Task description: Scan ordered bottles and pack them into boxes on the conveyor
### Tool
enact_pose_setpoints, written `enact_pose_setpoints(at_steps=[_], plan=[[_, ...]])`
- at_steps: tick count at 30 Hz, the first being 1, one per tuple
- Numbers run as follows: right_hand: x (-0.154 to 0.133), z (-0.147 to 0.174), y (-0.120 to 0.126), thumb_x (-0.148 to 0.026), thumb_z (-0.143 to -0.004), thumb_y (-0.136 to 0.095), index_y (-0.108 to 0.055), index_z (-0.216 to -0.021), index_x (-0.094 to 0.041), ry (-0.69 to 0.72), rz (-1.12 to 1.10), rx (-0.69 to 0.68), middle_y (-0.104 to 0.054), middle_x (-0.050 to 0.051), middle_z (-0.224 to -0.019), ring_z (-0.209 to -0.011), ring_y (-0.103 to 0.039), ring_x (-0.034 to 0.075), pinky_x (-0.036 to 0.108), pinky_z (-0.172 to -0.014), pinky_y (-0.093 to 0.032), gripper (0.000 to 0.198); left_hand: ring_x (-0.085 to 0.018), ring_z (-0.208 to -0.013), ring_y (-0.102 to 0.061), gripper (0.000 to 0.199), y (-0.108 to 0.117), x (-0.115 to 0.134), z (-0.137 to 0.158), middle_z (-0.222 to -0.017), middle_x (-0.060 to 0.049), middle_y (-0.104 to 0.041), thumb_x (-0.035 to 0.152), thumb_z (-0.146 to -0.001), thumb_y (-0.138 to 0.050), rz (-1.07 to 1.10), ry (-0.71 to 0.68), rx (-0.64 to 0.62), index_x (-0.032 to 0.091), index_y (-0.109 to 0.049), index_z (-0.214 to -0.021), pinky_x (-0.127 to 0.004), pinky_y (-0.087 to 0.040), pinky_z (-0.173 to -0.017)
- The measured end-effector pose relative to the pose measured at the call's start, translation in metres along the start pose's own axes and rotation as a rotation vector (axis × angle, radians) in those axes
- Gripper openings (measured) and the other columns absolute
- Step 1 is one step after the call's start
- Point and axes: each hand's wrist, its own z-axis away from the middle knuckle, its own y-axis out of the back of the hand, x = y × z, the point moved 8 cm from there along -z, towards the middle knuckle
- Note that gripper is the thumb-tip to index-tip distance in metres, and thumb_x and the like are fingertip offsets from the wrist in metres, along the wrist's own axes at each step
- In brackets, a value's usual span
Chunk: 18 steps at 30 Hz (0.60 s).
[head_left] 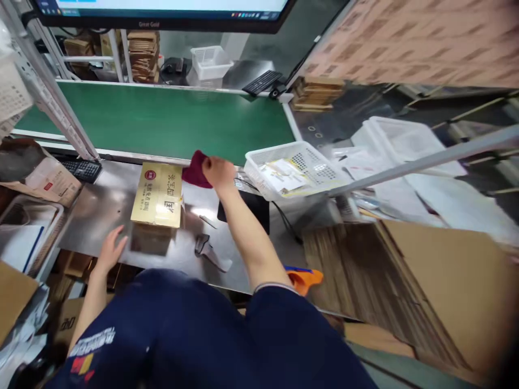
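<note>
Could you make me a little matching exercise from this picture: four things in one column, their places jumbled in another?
1. Yellow printed cardboard box
2. Dark red soft item
3. White perforated plastic basket
4. Long flat green surface

A. Beyond the metal table
B. On the metal table, left of the red item
C. To the right of the right hand
D. Gripped by the right hand

Pairs: 1-B, 2-D, 3-C, 4-A

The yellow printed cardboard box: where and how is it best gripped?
Probably by its left and right walls, from both sides: the box is block-shaped with no visible handle. On the right, come nearer the wearer, since the maroon cloth-like item is by the far corner.
</note>
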Motion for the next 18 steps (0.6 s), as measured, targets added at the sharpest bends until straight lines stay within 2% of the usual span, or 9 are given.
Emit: enact_pose_setpoints(at_steps=[3, 5, 6, 7, 9, 12, 16, 18], plan=[[0.117, 0.059, -0.045, -0.037, -0.119, -0.024, -0.071, -0.145, -0.010, -0.328, -0.056, -0.101, -0.076, 0.028, -0.135, -0.127, -0.074, 0.038, 0.045, -0.102, -0.057, 0.059, -0.039, -0.150, -0.065, 0.075, 0.005, 0.018, -0.033, -0.168, -0.025, -0.060, 0.065, -0.110, -0.051, 0.137, -0.001, 0.113, 0.013, -0.053, -0.164, -0.061, -0.054, -0.128], [0.163, 0.105, -0.081, -0.035, -0.118, -0.032, -0.062, -0.153, -0.003, -0.447, -0.047, -0.183, -0.067, 0.035, -0.146, -0.134, -0.069, 0.042, 0.048, -0.105, -0.056, 0.056, -0.040, -0.157, -0.059, 0.081, -0.002, 0.031, -0.055, -0.175, -0.028, -0.050, 0.064, -0.113, -0.046, 0.200, 0.003, 0.094, 0.008, -0.041, -0.171, -0.062, -0.050, -0.131], [0.172, 0.124, -0.097, -0.033, -0.117, -0.037, -0.058, -0.157, 0.000, -0.461, -0.046, -0.212, -0.063, 0.038, -0.150, -0.139, -0.066, 0.044, 0.050, -0.107, -0.056, 0.056, -0.040, -0.159, -0.056, 0.081, -0.006, 0.038, -0.066, -0.177, -0.029, -0.047, 0.063, -0.114, -0.044, 0.211, 0.003, 0.084, 0.007, -0.039, -0.172, -0.063, -0.048, -0.133], [0.173, 0.139, -0.114, -0.030, -0.115, -0.041, -0.055, -0.159, 0.001, -0.444, -0.054, -0.239, -0.061, 0.038, -0.153, -0.142, -0.064, 0.044, 0.050, -0.109, -0.054, 0.056, -0.041, -0.162, -0.054, 0.080, -0.009, 0.045, -0.075, -0.177, -0.028, -0.047, 0.061, -0.114, -0.043, 0.207, 0.003, 0.086, 0.007, -0.040, -0.172, -0.065, -0.046, -0.135], [0.154, 0.157, -0.145, -0.026, -0.113, -0.049, -0.060, -0.157, -0.005, -0.344, -0.108, -0.303, -0.064, 0.032, -0.153, -0.143, -0.063, 0.039, 0.045, -0.112, -0.052, 0.050, -0.042, -0.164, -0.050, 0.074, -0.013, 0.059, -0.088, -0.175, -0.024, -0.052, 0.060, -0.114, -0.042, 0.173, -0.003, 0.117, 0.012, -0.047, -0.170, -0.069, -0.044, -0.136], [0.110, 0.156, -0.181, -0.023, -0.111, -0.056, -0.072, -0.143, -0.017, -0.183, -0.209, -0.390, -0.072, 0.019, -0.148, -0.138, -0.064, 0.028, 0.032, -0.111, -0.049, 0.036, -0.041, -0.165, -0.049, 0.072, -0.018, 0.072, -0.096, -0.172, -0.021, -0.057, 0.062, -0.116, -0.034, 0.167, -0.008, 0.143, 0.017, -0.053, -0.169, -0.071, -0.043, -0.136], [0.086, 0.135, -0.203, -0.006, -0.105, -0.056, -0.074, -0.138, -0.010, -0.174, -0.244, -0.424, -0.071, 0.025, -0.147, -0.129, -0.068, 0.027, 0.033, -0.102, -0.049, 0.038, -0.035, -0.165, -0.051, 0.080, -0.027, 0.069, -0.088, -0.175, -0.021, -0.054, 0.063, -0.118, -0.015, 0.261, 0.063, 0.121, 0.015, -0.049, -0.172, -0.064, -0.047, -0.134], [0.086, 0.125, -0.205, -0.003, -0.100, -0.058, -0.076, -0.132, -0.005, -0.199, -0.251, -0.427, -0.073, 0.029, -0.142, -0.122, -0.072, 0.029, 0.034, -0.095, -0.051, 0.036, -0.035, -0.172, -0.039, 0.083, -0.040, 0.071, -0.077, -0.182, -0.020, -0.044, 0.064, -0.119, -0.010, 0.303, 0.042, 0.043, 0.014, -0.040, -0.177, -0.063, -0.041, -0.139]])
